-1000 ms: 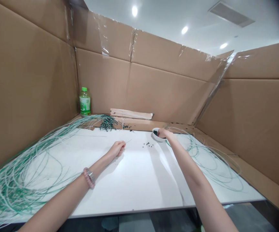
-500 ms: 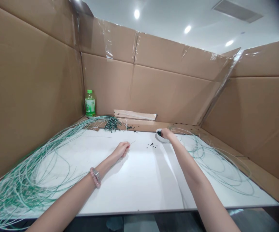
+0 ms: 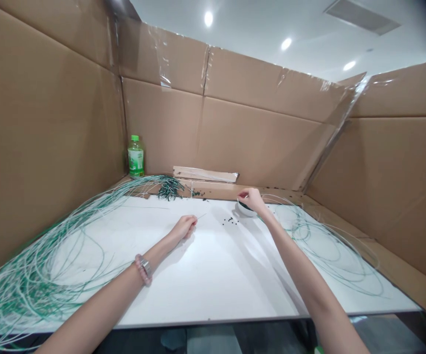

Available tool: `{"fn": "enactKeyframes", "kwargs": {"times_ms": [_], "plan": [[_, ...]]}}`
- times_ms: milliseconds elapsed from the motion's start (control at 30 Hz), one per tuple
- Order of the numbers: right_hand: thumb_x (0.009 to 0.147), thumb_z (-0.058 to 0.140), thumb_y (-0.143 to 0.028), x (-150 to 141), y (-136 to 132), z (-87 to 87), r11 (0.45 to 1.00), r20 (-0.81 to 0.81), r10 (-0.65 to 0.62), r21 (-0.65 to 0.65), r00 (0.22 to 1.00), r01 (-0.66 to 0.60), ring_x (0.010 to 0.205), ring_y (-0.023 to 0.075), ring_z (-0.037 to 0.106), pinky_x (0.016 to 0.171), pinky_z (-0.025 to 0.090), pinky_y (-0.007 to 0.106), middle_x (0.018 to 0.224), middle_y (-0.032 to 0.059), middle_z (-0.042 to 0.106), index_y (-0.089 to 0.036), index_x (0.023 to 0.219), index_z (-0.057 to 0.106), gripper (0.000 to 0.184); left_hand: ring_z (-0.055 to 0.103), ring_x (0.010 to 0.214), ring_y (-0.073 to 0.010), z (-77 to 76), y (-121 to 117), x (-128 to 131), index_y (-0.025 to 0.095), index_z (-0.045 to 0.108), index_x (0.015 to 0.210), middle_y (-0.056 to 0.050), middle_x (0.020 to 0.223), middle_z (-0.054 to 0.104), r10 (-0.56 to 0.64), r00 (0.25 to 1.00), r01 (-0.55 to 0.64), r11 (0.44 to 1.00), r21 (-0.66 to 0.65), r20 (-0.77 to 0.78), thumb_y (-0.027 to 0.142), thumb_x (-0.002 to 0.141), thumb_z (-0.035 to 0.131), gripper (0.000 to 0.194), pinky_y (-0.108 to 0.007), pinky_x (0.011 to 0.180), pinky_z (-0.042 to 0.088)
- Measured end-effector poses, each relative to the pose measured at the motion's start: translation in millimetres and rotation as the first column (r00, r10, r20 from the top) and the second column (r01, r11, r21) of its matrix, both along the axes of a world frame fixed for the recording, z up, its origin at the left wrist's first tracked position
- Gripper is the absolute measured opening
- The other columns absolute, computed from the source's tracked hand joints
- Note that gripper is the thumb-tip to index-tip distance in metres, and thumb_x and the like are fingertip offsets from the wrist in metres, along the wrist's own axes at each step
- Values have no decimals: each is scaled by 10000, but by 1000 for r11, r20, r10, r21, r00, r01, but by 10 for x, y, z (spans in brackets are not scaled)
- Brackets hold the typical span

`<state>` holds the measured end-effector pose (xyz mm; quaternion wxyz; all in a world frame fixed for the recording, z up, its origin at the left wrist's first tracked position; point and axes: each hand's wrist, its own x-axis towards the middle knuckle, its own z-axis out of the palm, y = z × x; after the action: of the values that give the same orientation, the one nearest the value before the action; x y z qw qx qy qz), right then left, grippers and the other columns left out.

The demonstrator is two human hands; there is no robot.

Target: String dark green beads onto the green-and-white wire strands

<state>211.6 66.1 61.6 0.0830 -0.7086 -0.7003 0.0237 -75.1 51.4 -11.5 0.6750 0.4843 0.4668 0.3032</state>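
Note:
My left hand (image 3: 185,227) is closed in a pinch over the middle of the white tabletop. From its fingertips a thin pale wire (image 3: 201,216) sticks out to the right. My right hand (image 3: 251,198) hovers just above a white bowl (image 3: 248,212) of small dark pieces. Its thumb and fingers are pinched together; whatever is between them is too small to make out. Several tiny black pieces (image 3: 230,220) lie scattered on the table between my two hands.
A large tangle of green and white wires (image 3: 32,280) covers the table's left side, its dark-tipped ends (image 3: 169,188) bunched at the back. Looser wire coils (image 3: 331,253) lie at the right. A green bottle (image 3: 136,158) stands in the corner. Cardboard walls (image 3: 257,132) enclose the table.
My right hand has risen out of the bowl and shifted slightly left, fingers pinched. My left hand holds its place with the wire.

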Motion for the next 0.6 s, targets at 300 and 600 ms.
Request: {"fn": "enactKeyframes", "kwargs": {"times_ms": [300,600], "plan": [[905,550,-324,-210,-219,-281,967,-86,204,-136,975,-215,912,164,617,787,535,354,1091,69,615,-147,1097,590,264,598,985,-199,-24,16,-19,140,542,1174,-96,1154,582,-14,1000,14,1000,8,-3,341,895,539,344,-405,830,525],[906,549,-323,-174,-208,-279,968,-67,199,-145,978,-207,930,168,616,802,532,364,1096,71,614,-146,1096,590,263,604,959,-190,-42,24,-16,137,547,1161,-92,1130,590,-14,1000,14,1000,25,1,342,896,537,335,-391,809,531]]}}
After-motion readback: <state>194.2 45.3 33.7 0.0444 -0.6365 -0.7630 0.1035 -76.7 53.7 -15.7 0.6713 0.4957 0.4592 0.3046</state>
